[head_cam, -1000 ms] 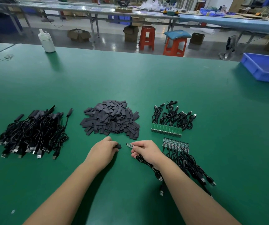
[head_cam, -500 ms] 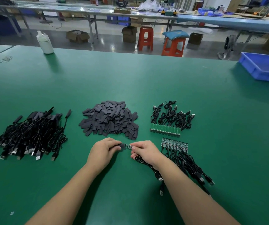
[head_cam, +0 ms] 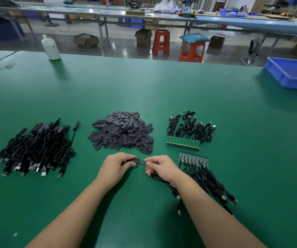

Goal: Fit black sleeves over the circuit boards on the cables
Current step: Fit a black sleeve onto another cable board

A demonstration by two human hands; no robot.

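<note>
From the head view, the left hand (head_cam: pixel 116 166) pinches a black sleeve (head_cam: pixel 135 161) between thumb and fingers (head_cam: pixel 126 155), its open end touching the tip of a small circuit board (head_cam: pixel 143 162). The right hand (head_cam: pixel 161 167) pinches the board's other end, with its cable (head_cam: pixel 163 181) trailing under the palm to the near right. Both sit low over the green counter (head_cam: pixel 144 90), just near of the sleeve pile (head_cam: pixel 121 132). The sleeve looks light, thin and soft, likely to flatten if squeezed across its faces, so holding it by the edges should keep the mouth open. The board looks stiff, light and somewhat fragile where the cable joins, so it is best gripped at that end by its sides. Bare boards (head_cam: pixel 193 158) lie to the right, with a green row (head_cam: pixel 182 143) just beyond, and finished cables (head_cam: pixel 35 149) to the left.
</note>
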